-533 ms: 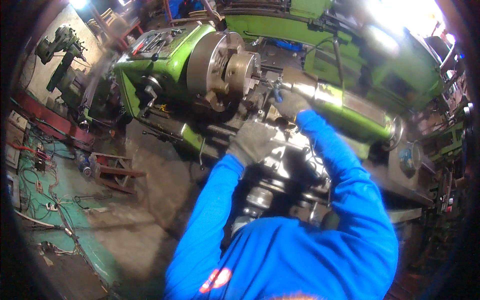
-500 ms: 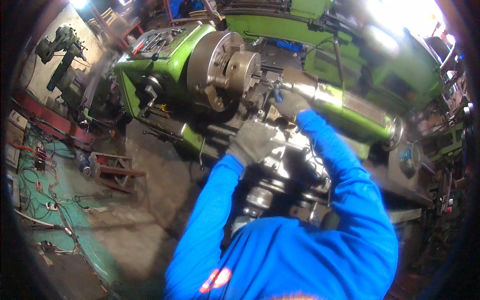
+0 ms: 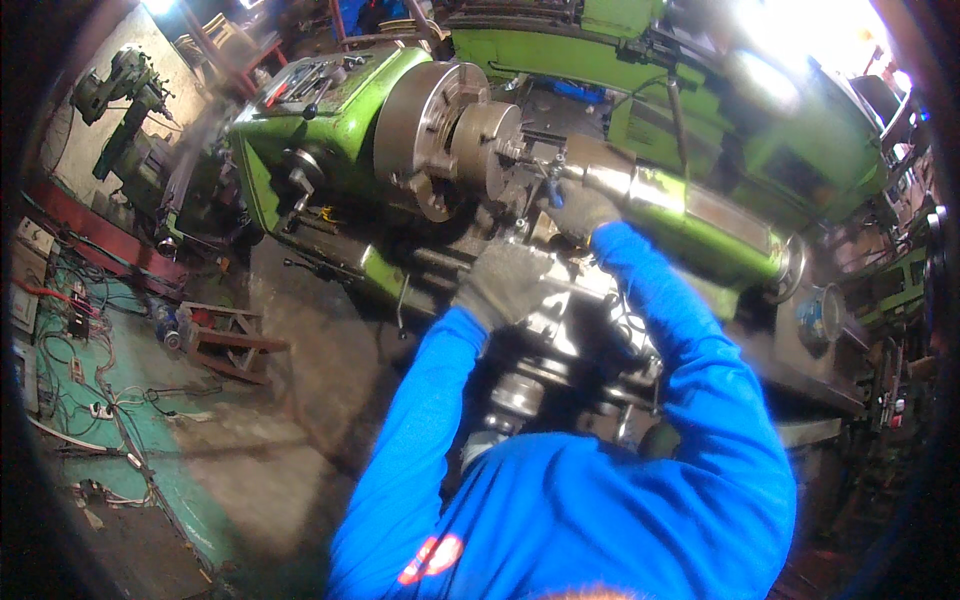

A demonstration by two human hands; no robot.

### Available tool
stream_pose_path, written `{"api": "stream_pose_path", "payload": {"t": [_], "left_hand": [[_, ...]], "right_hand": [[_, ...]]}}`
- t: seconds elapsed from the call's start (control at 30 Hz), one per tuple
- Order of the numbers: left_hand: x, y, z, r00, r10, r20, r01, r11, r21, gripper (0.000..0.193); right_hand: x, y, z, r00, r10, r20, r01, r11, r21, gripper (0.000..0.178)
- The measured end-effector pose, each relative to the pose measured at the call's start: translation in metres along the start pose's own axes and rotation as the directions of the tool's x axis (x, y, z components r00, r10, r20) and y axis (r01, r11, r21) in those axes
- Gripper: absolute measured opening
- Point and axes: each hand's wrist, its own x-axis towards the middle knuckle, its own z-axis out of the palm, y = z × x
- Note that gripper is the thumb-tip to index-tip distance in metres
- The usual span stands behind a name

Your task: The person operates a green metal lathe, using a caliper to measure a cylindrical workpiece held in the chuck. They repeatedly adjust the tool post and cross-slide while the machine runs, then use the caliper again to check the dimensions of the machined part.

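Observation:
My left hand (image 3: 505,283), in a grey work glove, rests over the carriage of a green lathe. Its fingers curl down out of sight, and whatever they grip is hidden. My right hand (image 3: 583,211), gloved as well, is farther forward, beside the tailstock (image 3: 655,186). Its fingers are closed near a small upright metal piece with blue at its lower end; what they hold is not clear. Left of this hand, the big round chuck (image 3: 408,140) carries a metal cylinder (image 3: 478,150). Between the cylinder's face and the tailstock runs a thin metal rod (image 3: 538,162).
Loose tools (image 3: 310,80) lie on the lathe's headstock. A second green machine (image 3: 540,55) stands behind. At the left are a small reddish metal stand (image 3: 235,343) and cables strewn over a green floor (image 3: 150,440). A handwheel (image 3: 792,268) ends the tailstock at the right.
Both hands stay almost where they were. By the cylinder's face, a bright metal part at the rod's end shows more plainly now.

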Motion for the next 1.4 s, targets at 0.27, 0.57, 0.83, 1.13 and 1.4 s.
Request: {"api": "stream_pose_path", "payload": {"t": [0.27,0.57,0.83,1.13,1.4], "left_hand": [[0.002,0.004,-0.006,0.998,-0.039,0.051,0.039,0.999,0.004,0.045],[-0.002,0.006,-0.008,0.999,-0.010,-0.030,0.009,0.999,-0.045,0.045],[-0.001,0.005,-0.007,0.999,-0.019,-0.031,0.017,0.997,-0.079,0.042],[0.001,-0.002,0.001,1.000,0.013,-0.025,-0.014,1.000,-0.013,0.043],[0.002,0.002,-0.005,1.000,0.009,0.000,-0.009,0.998,-0.064,0.044]], "right_hand": [[-0.003,0.000,0.000,1.000,0.008,-0.003,-0.008,0.999,0.052,0.053],[0.002,0.002,0.005,1.000,0.020,0.017,-0.021,0.999,0.025,0.049],[0.000,-0.002,0.007,1.000,0.011,-0.004,-0.011,1.000,-0.002,0.051],[0.003,0.000,0.009,0.999,0.017,0.047,-0.017,1.000,0.016,0.057],[0.004,0.007,0.015,0.999,-0.041,-0.017,0.040,0.999,-0.020,0.057]]}}
